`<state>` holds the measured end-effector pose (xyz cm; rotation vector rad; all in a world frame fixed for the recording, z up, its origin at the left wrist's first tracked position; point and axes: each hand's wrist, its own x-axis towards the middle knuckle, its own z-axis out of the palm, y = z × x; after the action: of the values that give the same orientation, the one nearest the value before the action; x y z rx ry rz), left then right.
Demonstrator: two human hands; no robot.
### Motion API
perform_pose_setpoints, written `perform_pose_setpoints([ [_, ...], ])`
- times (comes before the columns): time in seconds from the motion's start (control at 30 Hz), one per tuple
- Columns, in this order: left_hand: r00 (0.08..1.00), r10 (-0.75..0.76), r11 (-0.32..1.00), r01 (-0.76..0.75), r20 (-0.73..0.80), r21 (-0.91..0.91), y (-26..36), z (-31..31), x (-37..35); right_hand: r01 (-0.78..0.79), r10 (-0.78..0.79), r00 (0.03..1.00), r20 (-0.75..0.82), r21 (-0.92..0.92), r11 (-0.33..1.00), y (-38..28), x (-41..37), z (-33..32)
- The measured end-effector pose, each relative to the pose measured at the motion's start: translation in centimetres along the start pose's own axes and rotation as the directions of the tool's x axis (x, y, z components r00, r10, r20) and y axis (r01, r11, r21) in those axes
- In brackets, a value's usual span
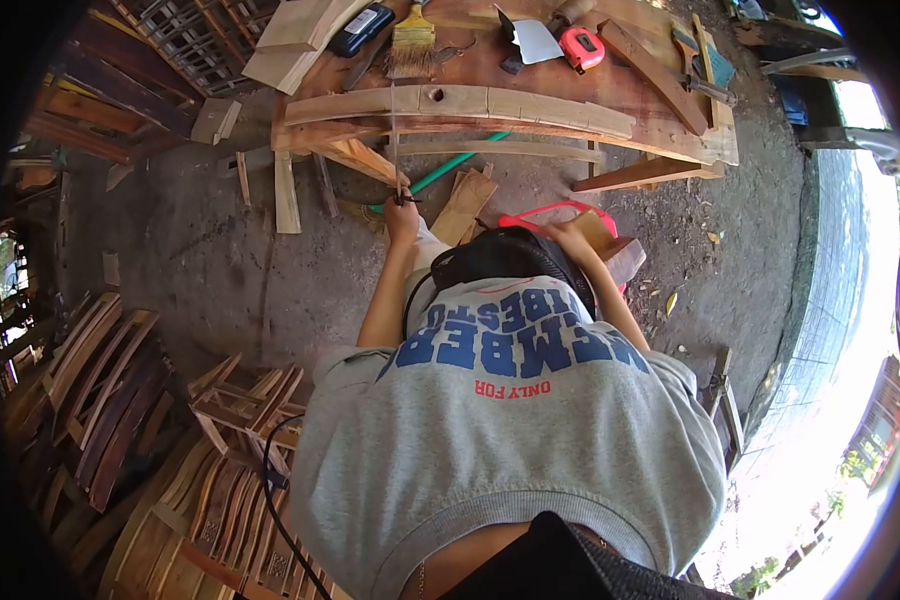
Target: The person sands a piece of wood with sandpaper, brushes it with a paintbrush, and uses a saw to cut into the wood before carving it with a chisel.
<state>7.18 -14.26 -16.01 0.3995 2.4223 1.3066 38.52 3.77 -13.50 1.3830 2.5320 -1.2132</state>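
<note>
A long curved wooden piece (530, 108) with a dark round hole lies along the near edge of the workbench (470, 75). From it a thin metal rod (394, 140) runs down to a dark handle, around which my left hand (402, 218) is closed, low in front of the bench. My right hand (570, 242) rests beside my lap, close to a red plastic seat (550, 210) and a wooden block (622, 258); its fingers are partly hidden and whether it grips anything is unclear.
On the bench are a brush (413, 45), a red tape measure (582, 48), a metal blade (537, 42) and a wooden bar (655, 78). Curved wooden parts (120, 400) and a wooden frame (250, 405) stand at the left. A green hose (450, 172) passes below the bench.
</note>
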Motion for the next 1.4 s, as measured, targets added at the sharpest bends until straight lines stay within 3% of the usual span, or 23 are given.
perform_pose_setpoints([
  [0.03,1.0,0.025,0.999,-0.024,-0.008,0.038,0.1,-0.2,0.0,-0.356,-0.031,0.837,0.546,0.587,0.727,7.6,0.8,6.3],
  [0.07,0.999,0.052,0.996,-0.051,-0.015,0.078,-0.1,-0.6,0.0,-0.359,-0.037,0.832,0.554,0.587,0.726,8.2,0.8,6.6],
  [0.13,0.996,0.061,0.997,-0.057,-0.067,0.051,0.7,-0.9,-0.3,-0.224,-0.091,0.863,0.496,0.538,0.813,8.6,0.7,6.6],
  [0.27,0.997,0.072,0.997,-0.071,-0.025,0.03,4.1,-1.9,0.5,0.071,-0.228,0.898,0.375,0.388,0.919,7.5,1.2,5.2],
  [0.3,0.996,0.088,0.996,-0.087,-0.03,0.025,4.9,-2.3,0.5,0.076,-0.235,0.893,0.385,0.385,0.92,2.5,0.4,0.2],
  [0.33,0.996,0.076,0.997,-0.075,-0.039,0.028,5.3,-2.7,0.4,0.05,-0.044,0.969,0.244,-0.017,0.999,-5.4,0.0,-4.4],
  [0.4,0.999,-0.016,0.999,0.015,0.045,0.029,6.1,-3.3,0.7,0.233,-0.229,0.972,-0.042,0.194,0.953,-8.5,2.1,-7.3],
  [0.43,0.993,0.11,0.993,-0.107,-0.042,0.053,4.6,-2.7,1.0,0.223,-0.215,0.975,-0.064,0.177,0.959,-12.2,2.5,-9.9],
  [0.47,0.993,0.113,0.993,-0.11,-0.046,0.053,4.8,-2.7,1.0,0.211,-0.199,0.976,-0.088,0.159,0.964,-16.4,2.7,-11.8],
  [0.53,0.998,0.037,0.998,-0.034,-0.052,0.057,5.3,-2.8,0.7,0.471,-0.444,0.848,-0.291,0.026,0.882,-21.9,4.3,-12.2],
  [0.6,0.998,0.055,0.998,-0.055,-0.028,0.031,4.0,-2.8,1.4,0.597,-0.701,0.588,-0.404,-0.367,0.713,-25.4,7.5,-10.3],
  [0.67,0.997,0.076,0.997,-0.076,-0.003,0.008,3.2,-2.9,1.5,0.561,-0.784,0.457,-0.42,-0.548,0.62,-27.9,9.8,-7.8],
  [0.7,0.997,0.076,0.996,-0.076,-0.003,-0.039,3.2,-3.1,1.1,0.563,-0.785,0.451,-0.424,-0.547,0.619,-28.0,10.6,-6.7],
  [0.77,0.997,0.077,0.994,-0.078,-0.008,-0.083,2.5,-3.5,1.4,0.561,-0.758,0.594,-0.27,-0.537,0.63,-27.8,11.7,-4.6],
  [0.87,0.998,0.04,0.998,-0.042,0.043,0.038,1.2,-3.8,1.5,0.57,-0.739,0.615,-0.275,-0.493,0.657,-27.6,11.4,-4.6],
  [0.97,1.0,0.029,1.0,-0.029,-0.012,0.008,1.4,-4.0,1.0,0.559,-0.746,0.597,-0.296,-0.514,0.651,-27.4,11.2,-4.6],
  [1.03,1.0,0.015,0.995,-0.018,0.026,0.103,0.9,-4.3,0.8,0.563,-0.75,0.592,-0.294,-0.515,0.646,-27.4,11.0,-4.8],
  [1.27,0.993,-0.057,0.998,0.055,0.101,0.018,4.4,-5.4,-1.0,0.572,-0.751,0.59,-0.297,-0.504,0.648,-27.5,10.8,-4.9],
  [1.33,0.997,0.021,0.988,-0.031,0.068,0.15,2.5,-4.5,-0.2,0.57,-0.747,0.594,-0.298,-0.5,0.652,-27.5,10.7,-4.9],
  [1.4,0.998,-0.019,0.988,0.009,0.065,0.156,1.6,-3.9,0.3,0.568,-0.745,0.596,-0.301,-0.497,0.656,-27.6,10.8,-4.8],
])
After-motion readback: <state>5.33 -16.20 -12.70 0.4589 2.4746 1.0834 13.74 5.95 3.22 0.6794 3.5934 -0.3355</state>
